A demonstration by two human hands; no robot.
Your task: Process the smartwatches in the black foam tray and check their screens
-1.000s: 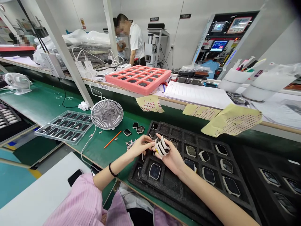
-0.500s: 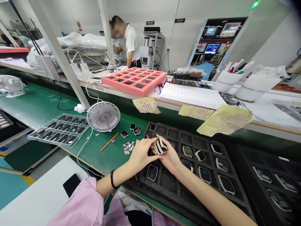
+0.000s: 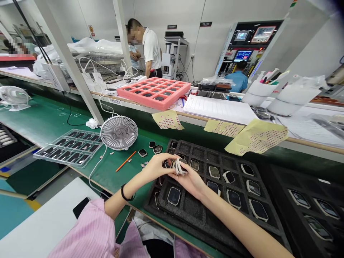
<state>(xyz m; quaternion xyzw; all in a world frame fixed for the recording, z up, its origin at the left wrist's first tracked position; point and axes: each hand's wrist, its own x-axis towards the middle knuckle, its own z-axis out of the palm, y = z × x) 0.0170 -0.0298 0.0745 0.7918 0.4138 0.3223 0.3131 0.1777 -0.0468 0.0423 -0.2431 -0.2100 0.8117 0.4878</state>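
Observation:
Over the black foam tray (image 3: 193,215), both hands meet around a small stack of silver smartwatch cases (image 3: 180,167). My right hand (image 3: 192,182) cradles the stack from below and the right, fingers closed on it. From the left, my left hand (image 3: 157,168) grips the same cases between thumb and fingers; its fingertips are partly hidden. Several dark-faced smartwatches sit in the tray's pockets, among them a watch (image 3: 174,196) just below the hands and a watch (image 3: 214,172) to their right.
Left of the hands lie an orange pen-like stick (image 3: 125,161), loose watches (image 3: 142,153) and small silver pieces. A desk fan (image 3: 119,132) and a clear tray of black parts (image 3: 70,147) stand farther left. A pink foam tray (image 3: 172,102) rests on the shelf; another black tray is at right.
My left hand has shifted left and slightly up, covering more of the small silver pieces. The held cases have turned and moved slightly left, still between both hands.

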